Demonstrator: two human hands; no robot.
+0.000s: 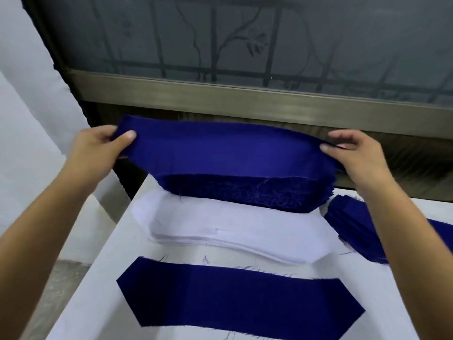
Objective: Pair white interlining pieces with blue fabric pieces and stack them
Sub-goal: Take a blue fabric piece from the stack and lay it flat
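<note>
A long blue fabric piece [220, 148] hangs in the air above a thick stack of blue pieces [245, 192] at the far side of the table. My left hand [98, 150] pinches its left end and my right hand [355, 158] pinches its right end. In front of the blue stack lies a stack of white interlining pieces [232, 231]. Nearest to me a single blue piece [232, 298] lies flat on the white table [98, 303].
Another fanned pile of blue pieces [355, 231] lies at the right edge of the table, partly under my right forearm. A window with a metal sill [245, 99] runs behind the table. White cloth [29, 119] hangs at the left.
</note>
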